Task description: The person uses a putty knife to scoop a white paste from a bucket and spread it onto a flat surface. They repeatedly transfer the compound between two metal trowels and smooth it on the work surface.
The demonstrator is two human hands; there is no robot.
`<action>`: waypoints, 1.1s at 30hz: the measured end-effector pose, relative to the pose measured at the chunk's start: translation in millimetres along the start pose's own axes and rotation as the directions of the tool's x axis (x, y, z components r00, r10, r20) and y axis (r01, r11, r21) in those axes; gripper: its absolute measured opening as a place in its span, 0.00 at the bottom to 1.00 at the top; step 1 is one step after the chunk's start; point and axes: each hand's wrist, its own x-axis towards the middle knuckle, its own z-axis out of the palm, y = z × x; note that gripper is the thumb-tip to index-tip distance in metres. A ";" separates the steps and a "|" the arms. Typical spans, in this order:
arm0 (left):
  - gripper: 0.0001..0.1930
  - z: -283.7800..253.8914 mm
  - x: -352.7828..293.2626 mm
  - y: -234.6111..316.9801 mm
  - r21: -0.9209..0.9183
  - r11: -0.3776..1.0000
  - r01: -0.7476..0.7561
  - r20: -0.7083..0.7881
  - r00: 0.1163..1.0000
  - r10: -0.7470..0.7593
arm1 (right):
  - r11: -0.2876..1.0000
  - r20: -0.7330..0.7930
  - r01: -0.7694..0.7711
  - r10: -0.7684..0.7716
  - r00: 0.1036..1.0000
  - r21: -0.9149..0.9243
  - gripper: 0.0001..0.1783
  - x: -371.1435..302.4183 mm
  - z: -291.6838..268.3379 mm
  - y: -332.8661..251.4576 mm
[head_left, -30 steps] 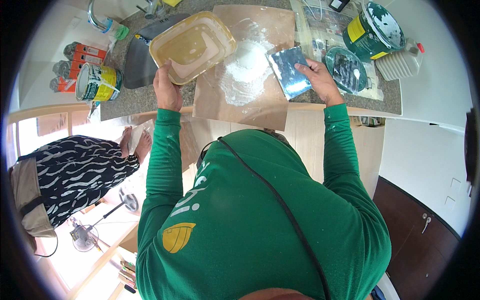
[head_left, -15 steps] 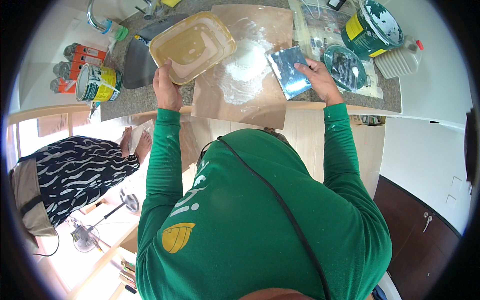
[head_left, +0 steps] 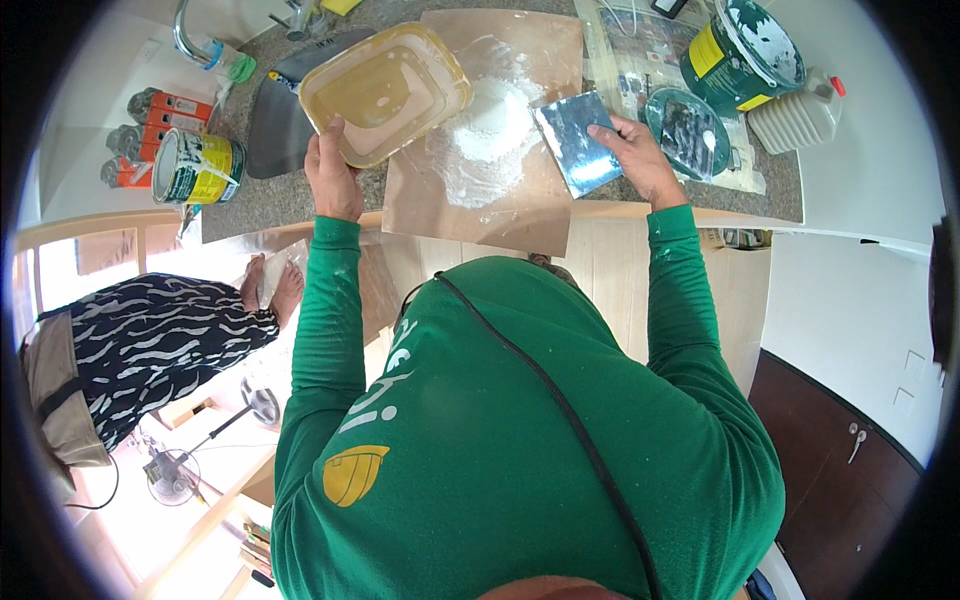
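My left hand (head_left: 333, 178) grips the near left rim of a yellowish plastic tub (head_left: 315, 95), thumb over the edge. The tub is held tilted, and a pale watery liquid lies in its bottom. In my right hand (head_left: 640, 155) is a flat metal spreader blade (head_left: 585, 160), smeared with white, thumb on top and the other fingers hidden beneath. Between the two lies a heap of white powder (head_left: 497, 125) on a sheet of brown board (head_left: 540, 225). The blade's left edge is beside the powder.
A green pail (head_left: 745, 60) smeared with white, a green lid (head_left: 657, 105) and a whitish jug (head_left: 800, 120) stand at the right. Left are a paint can (head_left: 197, 165), orange boxes (head_left: 185, 105), a sink (head_left: 275, 130) and a faucet (head_left: 185, 35). Another person (head_left: 160, 345) stands at lower left.
Both hands, the tub and the blade stay nearly where they were. The view has shifted very slightly.
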 end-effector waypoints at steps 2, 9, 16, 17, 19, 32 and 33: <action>0.27 2.4 -0.7 1.3 0.000 1.000 -0.004 -0.002 1.000 0.004 | 1.000 -0.003 0.007 -0.007 1.000 -0.003 0.19 1.7 -1.1 3.4; 0.26 2.5 0.9 1.0 0.001 1.000 -0.025 -0.007 1.000 0.025 | 0.999 -0.034 0.041 -0.040 0.999 0.007 0.17 1.5 1.6 5.5; 0.26 2.7 1.9 2.1 0.020 0.999 -0.029 -0.010 1.000 0.029 | 0.999 -0.029 0.048 -0.048 0.998 0.023 0.17 1.3 2.4 5.7; 0.26 3.0 1.8 2.1 0.019 0.999 -0.030 -0.010 1.000 0.030 | 0.998 -0.027 0.049 -0.049 0.998 0.026 0.17 1.8 1.8 6.4; 0.25 3.8 1.2 2.7 0.017 0.999 -0.032 -0.011 0.999 0.032 | 0.999 -0.013 0.023 -0.023 1.000 0.030 0.18 1.1 1.1 5.3; 0.25 1.7 4.5 2.9 0.013 0.999 -0.033 -0.012 0.999 0.034 | 0.999 -0.008 0.001 0.000 1.000 0.041 0.18 3.2 2.8 3.5; 0.25 2.0 4.1 3.5 0.012 0.999 -0.032 -0.012 0.999 0.032 | 0.999 -0.007 0.003 -0.003 1.000 0.039 0.18 3.5 2.9 3.3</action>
